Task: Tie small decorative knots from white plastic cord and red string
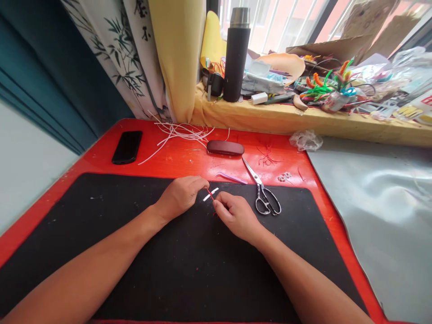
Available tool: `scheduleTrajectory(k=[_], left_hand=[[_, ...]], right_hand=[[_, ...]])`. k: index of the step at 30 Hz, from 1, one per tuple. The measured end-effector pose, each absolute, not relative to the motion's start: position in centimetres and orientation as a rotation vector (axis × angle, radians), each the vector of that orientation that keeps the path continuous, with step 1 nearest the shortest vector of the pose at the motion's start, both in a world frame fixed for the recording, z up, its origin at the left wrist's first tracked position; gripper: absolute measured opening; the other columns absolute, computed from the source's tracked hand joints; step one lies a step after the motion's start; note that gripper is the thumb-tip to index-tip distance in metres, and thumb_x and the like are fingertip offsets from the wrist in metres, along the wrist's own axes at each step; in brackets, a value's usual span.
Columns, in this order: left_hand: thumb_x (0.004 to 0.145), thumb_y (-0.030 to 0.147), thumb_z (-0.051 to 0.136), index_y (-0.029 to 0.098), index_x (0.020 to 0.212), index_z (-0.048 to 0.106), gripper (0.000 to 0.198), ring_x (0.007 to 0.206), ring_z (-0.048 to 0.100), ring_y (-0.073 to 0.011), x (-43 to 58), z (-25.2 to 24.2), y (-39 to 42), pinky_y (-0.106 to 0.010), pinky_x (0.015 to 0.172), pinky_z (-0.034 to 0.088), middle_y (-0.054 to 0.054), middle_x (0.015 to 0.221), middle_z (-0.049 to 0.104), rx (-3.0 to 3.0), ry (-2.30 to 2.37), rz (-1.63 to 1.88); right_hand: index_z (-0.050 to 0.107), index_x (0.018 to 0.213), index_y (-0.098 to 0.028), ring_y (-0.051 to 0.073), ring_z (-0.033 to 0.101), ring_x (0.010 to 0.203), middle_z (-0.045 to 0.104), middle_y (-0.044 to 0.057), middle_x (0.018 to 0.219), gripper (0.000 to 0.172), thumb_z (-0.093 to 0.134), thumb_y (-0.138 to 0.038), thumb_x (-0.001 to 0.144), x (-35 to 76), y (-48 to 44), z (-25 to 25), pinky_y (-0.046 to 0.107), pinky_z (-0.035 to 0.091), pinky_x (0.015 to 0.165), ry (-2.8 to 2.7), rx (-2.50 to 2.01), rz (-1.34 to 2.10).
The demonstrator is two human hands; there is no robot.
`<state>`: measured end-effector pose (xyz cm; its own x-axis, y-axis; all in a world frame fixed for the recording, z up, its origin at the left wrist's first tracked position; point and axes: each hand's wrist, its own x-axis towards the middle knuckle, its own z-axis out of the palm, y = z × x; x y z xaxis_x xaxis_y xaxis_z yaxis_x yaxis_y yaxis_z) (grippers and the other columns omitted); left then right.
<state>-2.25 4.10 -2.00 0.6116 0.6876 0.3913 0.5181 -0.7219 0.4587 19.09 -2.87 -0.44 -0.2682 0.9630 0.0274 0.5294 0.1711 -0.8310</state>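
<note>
Between my two hands a short red cord (211, 193) is stretched, crossing a small white strip (206, 197) at its middle. My left hand (182, 194) pinches the upper left end of the cord. The lower right end is pinched between thumb and curled fingers of my right hand (235, 213). Both hands are held over the black mat (199, 270). Silver scissors (263, 191) lie partly opened to the right of my right hand, and purple tweezers (232, 178) rest just beyond the hands.
Behind lie a phone (127, 147), white strips (178, 131), a maroon case (225, 147), red threads (267, 155) and small rings (284, 177). A black thermos (236, 58) and craft clutter stand on the sill. A grey sheet (378, 202) covers the right side.
</note>
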Motion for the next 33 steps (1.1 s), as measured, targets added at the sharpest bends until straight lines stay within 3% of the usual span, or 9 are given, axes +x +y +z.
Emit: scheduleTrajectory(k=[9, 16, 23, 29, 33], left_hand=[[0.098, 0.006, 0.043, 0.019, 0.097, 0.067, 0.027, 0.079, 0.069, -0.0181, -2.3, -2.1, 4.3, -0.028, 0.075, 0.051, -0.003, 0.088, 0.074, 2.572, 0.951, 0.861], [0.100, 0.021, 0.049, 0.020, 0.090, 0.064, 0.018, 0.063, 0.059, -0.0134, -1.3, -1.3, 3.5, -0.025, 0.064, 0.048, 0.003, 0.071, 0.062, 2.006, 1.022, 0.789], [0.101, 0.035, 0.058, 0.016, 0.094, 0.069, 0.023, 0.066, 0.062, -0.0144, -1.2, -0.8, 3.2, -0.027, 0.067, 0.052, -0.002, 0.076, 0.068, 1.485, 0.869, 0.774], [0.097, 0.042, 0.070, 0.015, 0.092, 0.066, 0.028, 0.072, 0.071, -0.0182, -1.2, -0.7, 3.2, -0.028, 0.063, 0.054, -0.010, 0.092, 0.078, 1.173, 0.758, 0.825], [0.094, 0.043, 0.075, 0.015, 0.091, 0.064, 0.030, 0.069, 0.073, -0.0180, -1.3, -0.7, 3.3, -0.027, 0.063, 0.055, -0.010, 0.089, 0.079, 1.046, 0.726, 0.852]], right_hand=[[0.050, 0.072, -0.022, 0.014, 0.049, 0.060, 0.056, -0.003, 0.064, 0.028, 0.052, -0.029, 0.098, 19.2, -2.9, -0.9, 0.026, 0.031, 0.061, -1.844, -1.374, 1.003], [0.051, 0.070, -0.022, 0.013, 0.048, 0.061, 0.055, -0.004, 0.064, 0.027, 0.054, -0.029, 0.096, 19.2, -2.8, -0.4, 0.026, 0.034, 0.061, -1.733, -1.325, 1.114], [0.055, 0.074, -0.022, 0.014, 0.052, 0.060, 0.053, -0.005, 0.060, 0.027, 0.055, -0.033, 0.098, 19.3, -2.7, -0.5, 0.026, 0.040, 0.064, -1.652, -1.310, 1.235], [0.056, 0.075, -0.021, 0.012, 0.049, 0.053, 0.054, -0.004, 0.059, 0.031, 0.056, -0.042, 0.098, 19.3, -2.6, -0.2, 0.026, 0.037, 0.056, -1.559, -1.329, 1.330], [0.056, 0.076, -0.021, 0.011, 0.048, 0.049, 0.055, -0.005, 0.058, 0.037, 0.061, -0.051, 0.097, 19.3, -2.5, -0.2, 0.025, 0.038, 0.053, -1.420, -1.301, 1.358]])
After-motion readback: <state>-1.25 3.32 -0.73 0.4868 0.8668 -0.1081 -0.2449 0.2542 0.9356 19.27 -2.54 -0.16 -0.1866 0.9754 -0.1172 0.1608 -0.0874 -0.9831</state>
